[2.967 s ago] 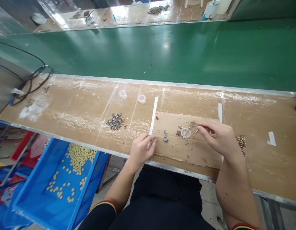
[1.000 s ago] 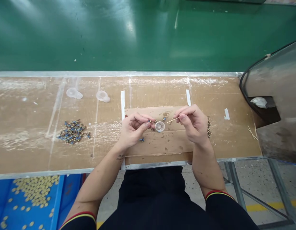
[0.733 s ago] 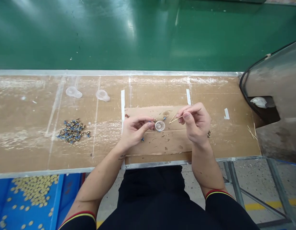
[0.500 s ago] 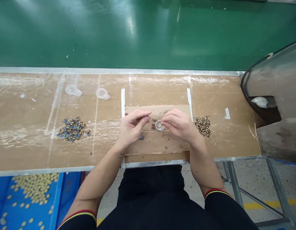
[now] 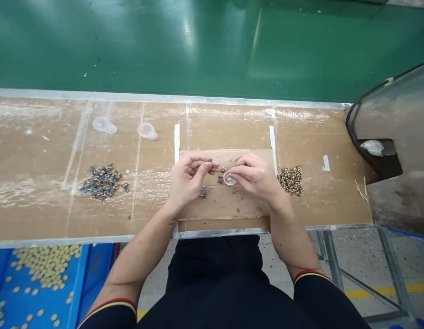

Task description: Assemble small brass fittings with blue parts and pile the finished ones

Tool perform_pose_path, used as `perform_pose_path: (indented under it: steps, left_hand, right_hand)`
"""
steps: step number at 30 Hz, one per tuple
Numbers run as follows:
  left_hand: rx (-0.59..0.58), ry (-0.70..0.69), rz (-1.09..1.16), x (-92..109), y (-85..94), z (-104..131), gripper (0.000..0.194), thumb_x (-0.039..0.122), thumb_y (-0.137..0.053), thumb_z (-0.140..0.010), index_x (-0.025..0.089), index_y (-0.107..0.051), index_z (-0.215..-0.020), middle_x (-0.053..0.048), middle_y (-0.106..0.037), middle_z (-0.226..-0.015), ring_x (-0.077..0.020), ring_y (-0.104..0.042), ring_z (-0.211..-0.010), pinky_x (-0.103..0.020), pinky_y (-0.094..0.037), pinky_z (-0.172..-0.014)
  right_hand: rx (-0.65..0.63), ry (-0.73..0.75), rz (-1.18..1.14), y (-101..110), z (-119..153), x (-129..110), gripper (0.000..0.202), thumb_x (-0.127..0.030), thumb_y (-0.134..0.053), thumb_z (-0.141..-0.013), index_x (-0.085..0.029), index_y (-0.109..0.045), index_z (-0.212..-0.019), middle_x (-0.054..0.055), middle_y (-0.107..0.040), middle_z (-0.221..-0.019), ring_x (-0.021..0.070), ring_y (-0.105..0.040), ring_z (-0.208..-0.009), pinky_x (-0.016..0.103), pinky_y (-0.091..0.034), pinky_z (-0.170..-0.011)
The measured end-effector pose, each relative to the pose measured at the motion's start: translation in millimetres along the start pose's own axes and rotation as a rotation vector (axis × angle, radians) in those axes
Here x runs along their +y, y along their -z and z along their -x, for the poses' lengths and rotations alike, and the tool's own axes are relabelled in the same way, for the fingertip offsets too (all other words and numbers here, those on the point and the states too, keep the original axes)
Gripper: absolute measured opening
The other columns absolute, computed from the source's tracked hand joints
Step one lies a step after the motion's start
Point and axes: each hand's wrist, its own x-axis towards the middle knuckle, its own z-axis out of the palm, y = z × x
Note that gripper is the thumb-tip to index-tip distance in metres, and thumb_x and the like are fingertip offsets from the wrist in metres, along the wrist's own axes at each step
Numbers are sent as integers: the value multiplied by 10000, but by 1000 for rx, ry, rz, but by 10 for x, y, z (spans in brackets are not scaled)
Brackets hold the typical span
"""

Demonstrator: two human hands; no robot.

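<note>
My left hand (image 5: 189, 177) is closed in a pinch over the cardboard sheet (image 5: 232, 205), with a tiny dark part (image 5: 211, 160) between thumb and forefinger. My right hand (image 5: 258, 178) is closed too, its fingertips at the rim of a small clear round cup (image 5: 228, 179). Whatever those fingers hold is too small to make out. Just left of the cup lie a few reddish-brown pieces (image 5: 220, 179) and a brass-coloured piece (image 5: 223, 169). Small blue pieces (image 5: 202, 195) rest below my left hand.
A heap of blue-and-brass parts (image 5: 104, 183) lies left, a brass-coloured heap (image 5: 290, 180) right. Two translucent cups (image 5: 104, 125) lie at the back left. Thin sticks (image 5: 361, 189) sit near a metal housing (image 5: 397, 201). A blue bin (image 5: 29, 301) holds yellowish discs.
My left hand's fingers have shifted, bringing the tiny part into clearer view at the fingertips. My right hand has moved slightly left, still at the clear cup.
</note>
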Motion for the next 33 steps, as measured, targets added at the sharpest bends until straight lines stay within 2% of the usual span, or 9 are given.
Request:
perform_pose_path:
  steps: [3,5,9,12,14,17,20,25,33]
  left_hand:
    - [-8,-4,-29,13,-10,1,290,459,-768,-900,174,-715,-917,-55,-802,-808,-171,-789,-714,-273,-677,-678]
    - [-19,-17,-27,8,-23,7,268,443,-768,-903,178,-732,-930,-57,-807,-824,-174,-796,-738,-276,-679,-696]
    - [-43,-15,-26,-35,-55,54,222,395,-759,-916,182,-755,-977,-62,-819,-851,-191,-809,-789,-294,-691,-725]
    - [-80,-51,-63,-77,-78,109,160,338,-762,-913,188,-780,-966,-58,-827,-868,-196,-811,-797,-302,-692,-729]
    - [-96,-85,-73,-93,-95,139,122,314,-764,-912,203,-796,-951,-47,-827,-851,-187,-807,-780,-291,-685,-718]
    - [-95,-93,-37,-78,-126,160,110,320,-778,-903,217,-810,-924,-47,-826,-859,-183,-801,-784,-283,-679,-709]
    - [-128,-17,40,-22,-156,158,181,388,-802,-878,206,-806,-875,-63,-825,-869,-190,-796,-760,-305,-689,-696]
    - [-141,138,185,34,-173,142,300,471,-853,-808,180,-785,-834,-63,-810,-793,-196,-792,-696,-309,-697,-665]
    - [-143,170,223,30,-174,142,302,464,-871,-787,181,-770,-823,-64,-807,-816,-201,-790,-705,-337,-703,-688]
  right_hand:
    - [-32,-5,-35,20,-5,-4,281,-341,-569,-1027,-240,-768,-858,46,-680,-826,179,-598,-797,331,-482,-703]
    - [6,3,-60,81,-11,-19,227,-310,-605,-1007,-237,-755,-853,35,-685,-819,172,-608,-786,326,-488,-694]
    - [277,-26,-147,235,-23,-83,109,-261,-667,-966,-249,-720,-871,12,-698,-806,159,-627,-731,322,-504,-643]
    - [501,-61,-236,258,-25,-147,153,-338,-656,-980,-260,-693,-855,4,-689,-752,162,-638,-683,334,-519,-603]
    - [593,-68,-311,227,-23,-188,175,-384,-647,-987,-261,-686,-870,7,-694,-743,170,-661,-690,343,-542,-607]
    - [612,-50,-441,167,-25,-244,118,-357,-643,-995,-267,-690,-934,7,-715,-760,165,-678,-690,331,-556,-597]
    - [596,-29,-494,131,-37,-293,65,-306,-646,-993,-272,-694,-966,1,-718,-752,162,-686,-685,323,-574,-598]
    - [621,-9,-443,88,-47,-343,52,-284,-636,-991,-275,-687,-994,3,-734,-761,173,-702,-685,343,-596,-616]
    - [633,8,-312,45,-9,-323,72,-287,-605,-1005,-283,-675,-1020,8,-744,-778,179,-710,-694,347,-572,-580]
